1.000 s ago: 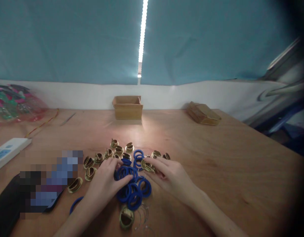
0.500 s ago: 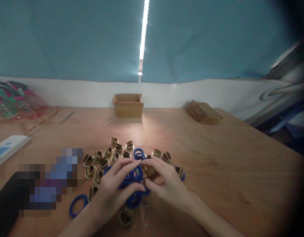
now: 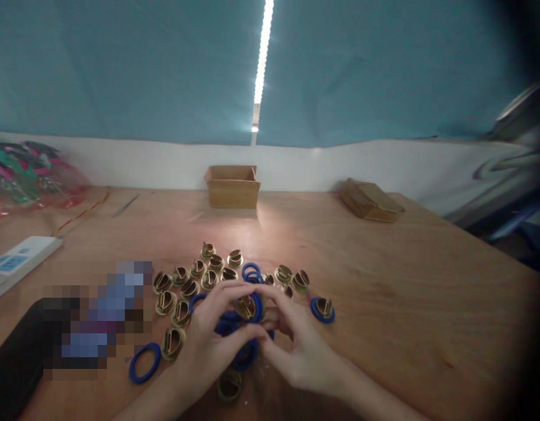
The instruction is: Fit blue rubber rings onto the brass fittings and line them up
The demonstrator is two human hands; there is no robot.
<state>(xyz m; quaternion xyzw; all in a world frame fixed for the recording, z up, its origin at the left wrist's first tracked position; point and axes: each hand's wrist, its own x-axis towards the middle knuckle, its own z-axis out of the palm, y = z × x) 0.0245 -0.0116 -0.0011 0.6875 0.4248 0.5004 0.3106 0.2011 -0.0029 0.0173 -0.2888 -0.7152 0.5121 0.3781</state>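
Above the wooden table point(image 3: 361, 280), left hand point(image 3: 212, 333) and right hand point(image 3: 296, 339) are meeting, clamping blue ring point(image 3: 257, 308) around brass piece point(image 3: 246, 309), seemingly keeping both aligned.

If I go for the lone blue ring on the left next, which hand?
Probably the left hand: the lone ring lies beside its forearm, while the right hand is farther across. Both hold a brass-coloured piece and another ring.

We are seeing brass-coloured fittings point(image 3: 172, 343), blue rings point(image 3: 144, 363), an open cardboard box point(image 3: 233, 194) and a white device point(image 3: 21, 264) lying on a wooden worktop point(image 3: 384, 292).
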